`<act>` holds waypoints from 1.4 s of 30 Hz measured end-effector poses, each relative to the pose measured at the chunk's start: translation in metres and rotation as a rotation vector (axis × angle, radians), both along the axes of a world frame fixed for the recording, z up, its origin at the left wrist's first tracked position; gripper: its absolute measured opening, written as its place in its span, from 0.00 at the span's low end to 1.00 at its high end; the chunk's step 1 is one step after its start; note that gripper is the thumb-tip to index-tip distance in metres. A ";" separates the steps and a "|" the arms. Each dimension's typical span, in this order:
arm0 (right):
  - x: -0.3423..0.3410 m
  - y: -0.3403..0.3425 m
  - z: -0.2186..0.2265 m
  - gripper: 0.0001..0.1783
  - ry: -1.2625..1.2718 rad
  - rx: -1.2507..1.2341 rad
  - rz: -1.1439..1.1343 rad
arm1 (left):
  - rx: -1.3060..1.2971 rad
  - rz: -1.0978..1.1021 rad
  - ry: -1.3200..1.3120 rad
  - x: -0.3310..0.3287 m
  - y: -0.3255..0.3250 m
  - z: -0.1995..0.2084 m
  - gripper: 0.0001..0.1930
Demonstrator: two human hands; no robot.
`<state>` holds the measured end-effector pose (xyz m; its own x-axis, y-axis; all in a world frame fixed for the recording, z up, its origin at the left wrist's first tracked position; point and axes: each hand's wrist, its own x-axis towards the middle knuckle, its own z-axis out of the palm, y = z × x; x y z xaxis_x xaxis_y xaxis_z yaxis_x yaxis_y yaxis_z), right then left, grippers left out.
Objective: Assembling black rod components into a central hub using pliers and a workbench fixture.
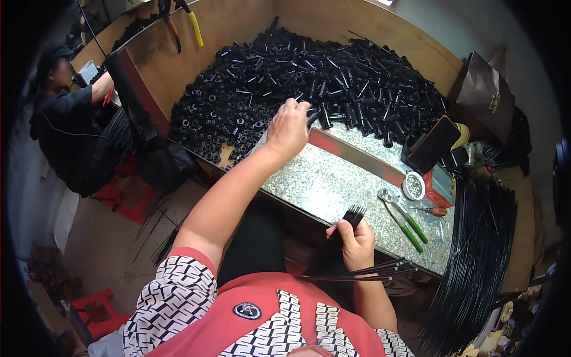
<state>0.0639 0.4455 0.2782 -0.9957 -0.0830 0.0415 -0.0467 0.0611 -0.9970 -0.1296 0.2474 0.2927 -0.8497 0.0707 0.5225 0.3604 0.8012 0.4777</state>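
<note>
My left hand [288,126] reaches to the near edge of a heap of black tubular parts [321,74]. Its fingers are curled, and black tubes show right beside the fingertips. What lies within the grip is hidden. Lower and to the right, my right hand [357,241] is closed around a bundle of thin black rods [355,215], whose pale tips stick up above the thumb. It is over the front edge of the speckled metal worktop [315,178]. More thin black rods [369,274] with pale ends cross by my right wrist.
On the worktop's right are green-handled pliers [404,221], a screwdriver [431,210], a white bowl [413,185] of small metal pieces and a propped phone [431,144]. A low red strip [355,157] crosses it. Long black rods [476,238] hang beyond. A co-worker [71,131] is at left.
</note>
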 end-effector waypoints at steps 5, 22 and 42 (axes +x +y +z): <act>0.000 -0.003 0.002 0.12 0.003 0.012 -0.020 | -0.291 0.099 -0.108 -0.031 -0.010 -0.015 0.12; 0.002 -0.001 -0.001 0.15 0.049 0.085 -0.025 | -0.254 0.120 -0.020 -0.021 -0.026 -0.036 0.09; -0.003 -0.005 0.003 0.12 -0.056 -0.037 0.108 | 1.303 -0.474 -0.536 0.105 0.061 -0.007 0.15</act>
